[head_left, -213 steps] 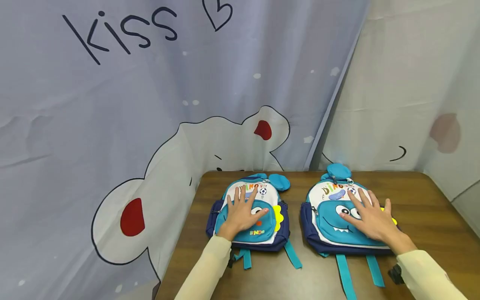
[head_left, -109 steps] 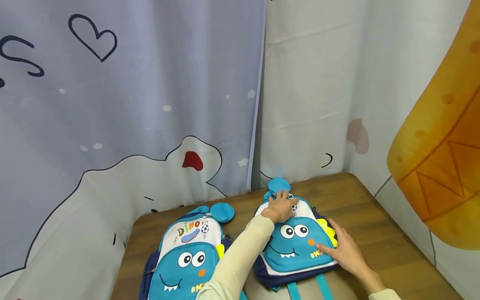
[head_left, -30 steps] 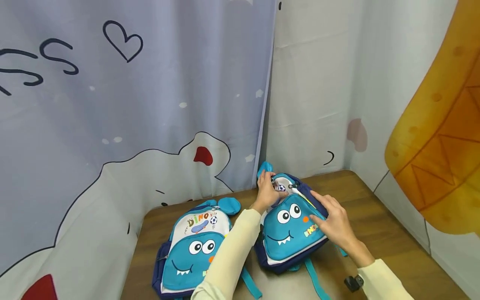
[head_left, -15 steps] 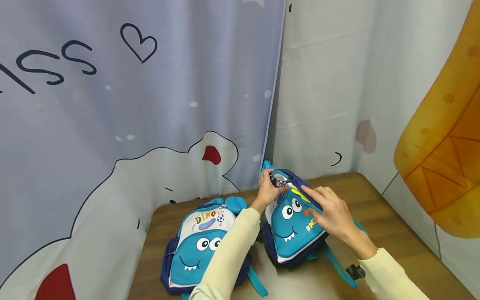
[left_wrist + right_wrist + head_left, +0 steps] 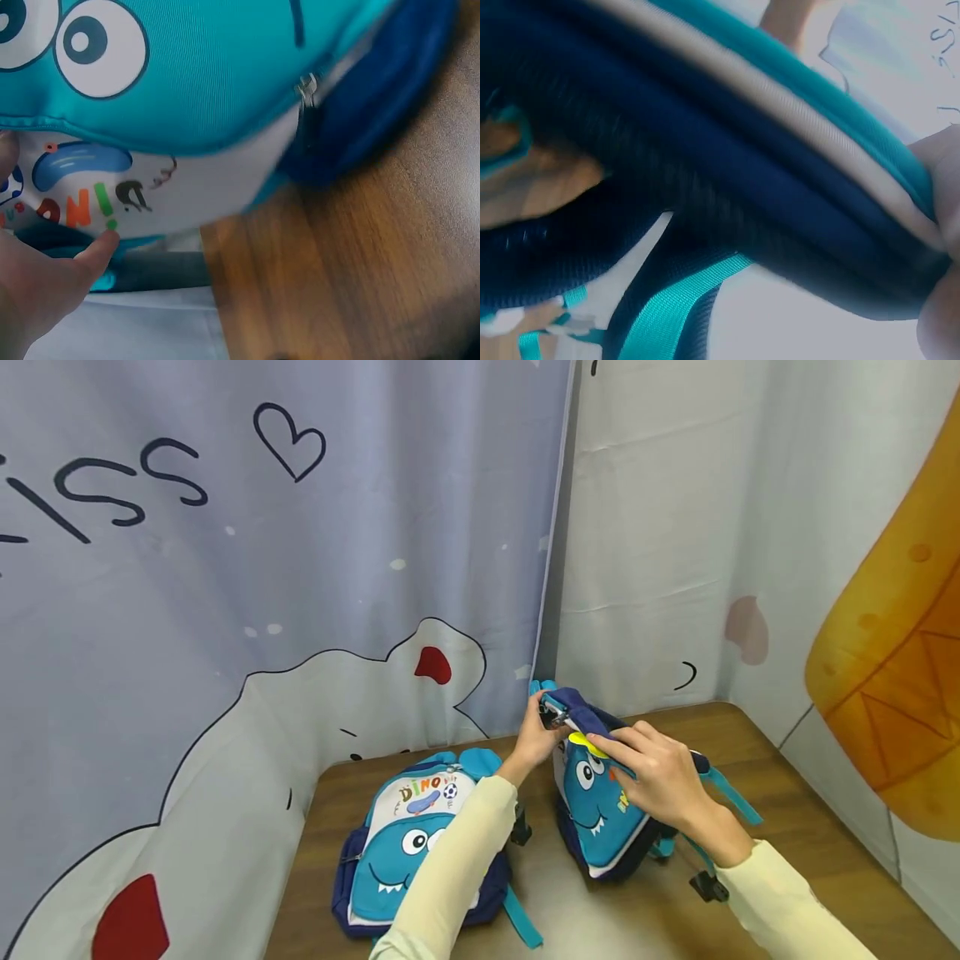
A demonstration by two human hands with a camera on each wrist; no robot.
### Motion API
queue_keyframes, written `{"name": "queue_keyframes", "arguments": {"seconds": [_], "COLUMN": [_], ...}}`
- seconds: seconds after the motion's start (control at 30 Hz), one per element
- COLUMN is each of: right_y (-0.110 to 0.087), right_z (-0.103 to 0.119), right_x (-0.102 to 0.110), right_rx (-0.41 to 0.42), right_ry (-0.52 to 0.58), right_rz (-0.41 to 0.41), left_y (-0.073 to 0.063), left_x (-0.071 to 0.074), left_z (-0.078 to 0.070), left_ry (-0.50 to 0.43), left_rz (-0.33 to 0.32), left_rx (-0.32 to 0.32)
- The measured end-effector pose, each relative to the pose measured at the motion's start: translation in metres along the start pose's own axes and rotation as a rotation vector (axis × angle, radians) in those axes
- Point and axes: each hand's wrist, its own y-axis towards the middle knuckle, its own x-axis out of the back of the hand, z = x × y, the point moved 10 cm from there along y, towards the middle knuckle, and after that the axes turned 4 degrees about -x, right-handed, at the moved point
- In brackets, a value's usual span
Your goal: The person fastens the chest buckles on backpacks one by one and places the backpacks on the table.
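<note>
Both hands are on the right-hand backpack (image 5: pixel 596 810), a small teal, white and navy one with a cartoon dinosaur face. It is tilted up and turned so its face points left. My left hand (image 5: pixel 536 739) grips its top corner near the zip; the left wrist view shows the thumb against the white panel (image 5: pixel 202 191) with printed letters. With curled fingers, my right hand (image 5: pixel 660 777) holds its side edge by the yellow spikes (image 5: pixel 587 744). In the right wrist view, the navy side (image 5: pixel 705 161) and a teal strap (image 5: pixel 679 307) are blurred.
A matching backpack (image 5: pixel 386 868) lies face up on the left of the wooden table (image 5: pixel 300 893), partly behind the left sleeve (image 5: pixel 465 852). Printed curtains (image 5: pixel 405 527) hang behind and beside the table. Teal straps (image 5: pixel 735 795) trail at the right.
Earlier, one hand lay flat on each backpack. Both hands then moved to the right-hand backpack, which has been lifted at the right and turned. The head view has shifted right.
</note>
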Motion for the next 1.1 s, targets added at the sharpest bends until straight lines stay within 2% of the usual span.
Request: {"name": "queue_keyframes", "arguments": {"seconds": [0.13,0.27,0.37,0.47,0.57,0.6,0.7,0.8,0.9,1.1], "right_y": [0.006,0.006,0.005,0.003,-0.003,-0.005,-0.013,-0.02,-0.026,-0.039], "right_z": [0.015,0.031,0.038,0.043,0.047,0.049,0.056,0.062,0.067,0.08], "right_x": [0.0,-0.007,-0.014,-0.021,-0.027,-0.029,-0.036,-0.045,-0.057,-0.092], "right_rx": [0.082,0.15,0.116,0.041,-0.037,-0.054,-0.083,-0.095,-0.115,-0.172], "right_ry": [-0.013,-0.016,-0.019,-0.022,-0.003,0.011,0.072,0.132,0.187,0.296], "right_rz": [-0.024,-0.047,-0.055,-0.059,-0.069,-0.074,-0.086,-0.086,-0.061,0.026], "left_y": [-0.007,-0.015,-0.017,-0.017,-0.021,-0.023,-0.033,-0.041,-0.045,-0.052], "left_x": [-0.002,-0.005,0.0,0.011,0.019,0.021,0.024,0.025,0.028,0.038], "left_z": [0.003,0.009,0.011,0.013,0.018,0.022,0.036,0.047,0.052,0.053], "left_ry": [-0.029,-0.086,-0.099,-0.061,-0.033,-0.065,-0.218,-0.398,-0.457,-0.447], "left_rz": [0.025,0.079,0.087,0.093,0.113,0.125,0.126,0.119,0.104,-0.004], "left_rx": [-0.025,-0.064,-0.095,-0.071,0.031,0.086,0.268,0.412,0.484,0.534]}}
